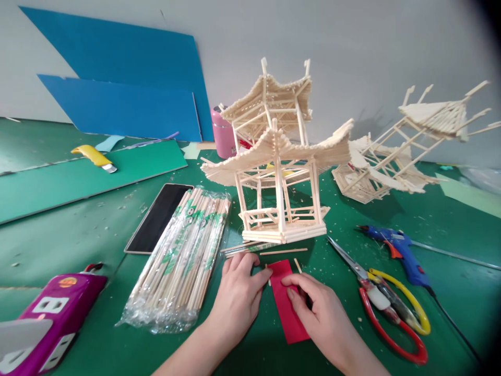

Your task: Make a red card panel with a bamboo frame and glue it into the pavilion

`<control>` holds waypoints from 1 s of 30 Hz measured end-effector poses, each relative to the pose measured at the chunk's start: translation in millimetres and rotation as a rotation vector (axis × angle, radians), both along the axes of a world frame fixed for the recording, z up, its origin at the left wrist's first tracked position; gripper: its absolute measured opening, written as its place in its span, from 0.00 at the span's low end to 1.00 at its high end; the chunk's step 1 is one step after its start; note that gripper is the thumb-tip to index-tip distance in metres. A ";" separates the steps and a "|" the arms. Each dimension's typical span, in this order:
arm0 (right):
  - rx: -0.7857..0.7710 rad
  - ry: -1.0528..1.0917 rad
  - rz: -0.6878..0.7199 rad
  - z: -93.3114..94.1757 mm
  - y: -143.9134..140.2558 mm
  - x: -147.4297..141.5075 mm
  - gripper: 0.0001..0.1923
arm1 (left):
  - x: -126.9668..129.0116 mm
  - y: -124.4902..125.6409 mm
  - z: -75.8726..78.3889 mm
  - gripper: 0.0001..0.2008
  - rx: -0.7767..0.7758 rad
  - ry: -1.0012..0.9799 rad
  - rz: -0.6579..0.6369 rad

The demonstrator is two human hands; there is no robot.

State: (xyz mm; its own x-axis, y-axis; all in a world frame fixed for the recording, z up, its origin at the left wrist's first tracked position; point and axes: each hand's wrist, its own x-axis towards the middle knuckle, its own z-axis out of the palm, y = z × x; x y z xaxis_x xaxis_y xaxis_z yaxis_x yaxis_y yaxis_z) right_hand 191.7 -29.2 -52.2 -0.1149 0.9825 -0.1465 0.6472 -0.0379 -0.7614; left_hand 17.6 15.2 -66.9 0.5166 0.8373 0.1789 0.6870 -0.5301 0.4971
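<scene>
Nearest the camera, on the green tabletop (97,230), both hands press on a red paper strip (287,305) that lies flat just in front of the wooden pavilion model (279,172). Left hand (238,297) rests at the strip's left edge, its grip apart, fingertips touching the paper; right hand (323,313) lies across the strip's right side, thumb and forefinger pinched together on the paper. Left of the hands sits a clear bag of chopsticks (182,256), and at the near left corner a purple power strip (50,313). Right of the hands lie scissors (387,303) with red and yellow handles, beyond them a blue glue gun (399,250). A few loose sticks (258,248) lie between the strip and the model's base. Further back are a black phone (158,216), a yellow utility knife (94,157), a pink cup (223,133), a 2nd, tilted stick model (395,156) and 2 blue boards (125,104) against the wall
</scene>
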 end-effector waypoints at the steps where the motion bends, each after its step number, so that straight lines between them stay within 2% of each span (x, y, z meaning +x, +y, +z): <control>1: -0.001 -0.002 0.000 -0.1 0.2 -0.1 0.11 | 0.0 -0.2 0.0 0.16 0.001 0.001 0.002; 30: 0.013 -0.038 -0.005 4.8 0.8 -2.6 0.11 | 0.9 0.8 3.2 0.16 0.006 0.027 0.008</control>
State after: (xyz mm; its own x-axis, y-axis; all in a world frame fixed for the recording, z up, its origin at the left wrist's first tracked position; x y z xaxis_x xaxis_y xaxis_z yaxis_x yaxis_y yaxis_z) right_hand 189.2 -28.4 -47.5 -0.1043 0.9850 -0.1377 0.6755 -0.0315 -0.7367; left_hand 18.5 16.0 -63.6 0.5143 0.8407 0.1698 0.7045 -0.5270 0.4753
